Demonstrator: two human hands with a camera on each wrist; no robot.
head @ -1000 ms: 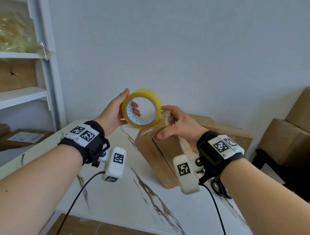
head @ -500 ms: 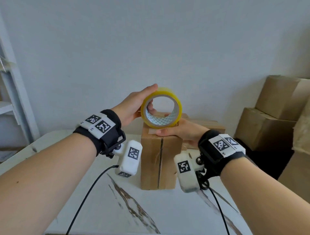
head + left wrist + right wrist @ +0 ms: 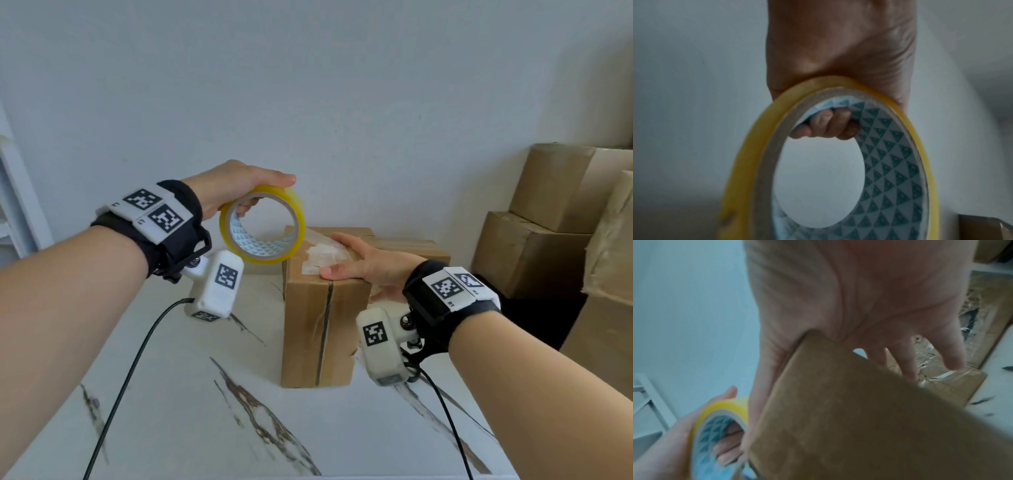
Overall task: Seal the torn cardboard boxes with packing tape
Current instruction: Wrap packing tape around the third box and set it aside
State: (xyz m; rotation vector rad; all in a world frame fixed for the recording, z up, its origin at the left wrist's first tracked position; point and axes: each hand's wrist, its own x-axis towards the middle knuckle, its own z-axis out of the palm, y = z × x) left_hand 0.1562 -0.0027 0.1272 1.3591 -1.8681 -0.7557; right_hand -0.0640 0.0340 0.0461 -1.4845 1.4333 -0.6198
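Note:
A yellow packing tape roll hangs in the air just left of the upright cardboard box. My left hand grips it, thumb over the outer rim. In the left wrist view its fingers curl inside the patterned core of the tape roll. A clear strip of tape runs from the roll onto the box top. My right hand lies flat on that top, fingers straight, pressing the tape end over the seam. The right wrist view shows its palm over the box corner.
The box stands on a white marble-patterned table. A second low box lies behind it. Stacked cardboard boxes fill the right side beyond the table edge. A white shelf frame is at the far left. Wrist-camera cables trail toward me.
The box now faces me squarely. My right hand has flattened on its top, and my left hand has drawn the roll leftward off the box, pulling out a short strip of tape.

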